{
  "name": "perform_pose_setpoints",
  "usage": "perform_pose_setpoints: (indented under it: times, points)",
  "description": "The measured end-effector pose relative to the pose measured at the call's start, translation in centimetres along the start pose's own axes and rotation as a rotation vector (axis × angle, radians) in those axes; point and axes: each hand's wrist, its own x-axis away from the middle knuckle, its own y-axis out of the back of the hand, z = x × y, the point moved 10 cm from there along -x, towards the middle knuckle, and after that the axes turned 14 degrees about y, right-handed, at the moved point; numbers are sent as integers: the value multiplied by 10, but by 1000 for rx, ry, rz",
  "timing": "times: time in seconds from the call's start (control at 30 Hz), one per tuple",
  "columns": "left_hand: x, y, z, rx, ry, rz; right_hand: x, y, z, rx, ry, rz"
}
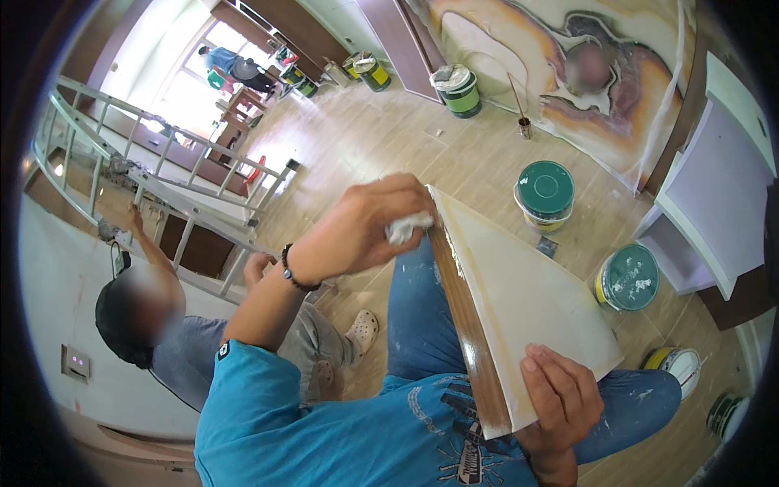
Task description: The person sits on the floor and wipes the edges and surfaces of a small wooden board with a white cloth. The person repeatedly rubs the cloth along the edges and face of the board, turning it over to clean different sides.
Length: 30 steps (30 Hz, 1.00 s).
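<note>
My left hand [381,215], with a dark beaded bracelet at the wrist, holds a crumpled whitish cloth [410,227] at the upper corner of a panel [527,292] resting across my lap. The panel has a cream face and a brown wood-grain edge strip [479,349] with a white streak along its seam near the top. My right hand [560,390] grips the panel near its lower right end, fingers on the cream face.
A co-worker [187,349] sits at my left beside a folding aluminium ladder [170,195]. Green-lidded buckets [544,188] stand right and ahead. A white furniture piece [706,187] and a plastic-covered marbled panel [511,57] are at right. Other people [235,65] are at the far end.
</note>
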Motion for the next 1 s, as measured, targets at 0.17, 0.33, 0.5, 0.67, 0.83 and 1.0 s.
perform_pose_setpoints:
  times: [0.17, 0.33, 0.5, 0.67, 0.83, 1.0]
  points:
    - [7, 2, -25, 97, -74, 48, 1, 3, -2, -29, -14, -13]
    - [1, -2, 4, -104, -34, -36, -1, 2, -1, -22, 3, 7]
    - [10, 5, -10, 240, 31, 49, 0, 2, -2, -11, 9, -19]
    - [27, 22, 78, 988, 347, -355, -5, 8, -7, -10, 36, -84]
    - [41, -29, 124, 1629, 466, -347, -4, 7, -7, -11, 34, -91]
    - [55, -36, 122, 1618, 373, -409, -6, 14, -13, -66, 37, -112]
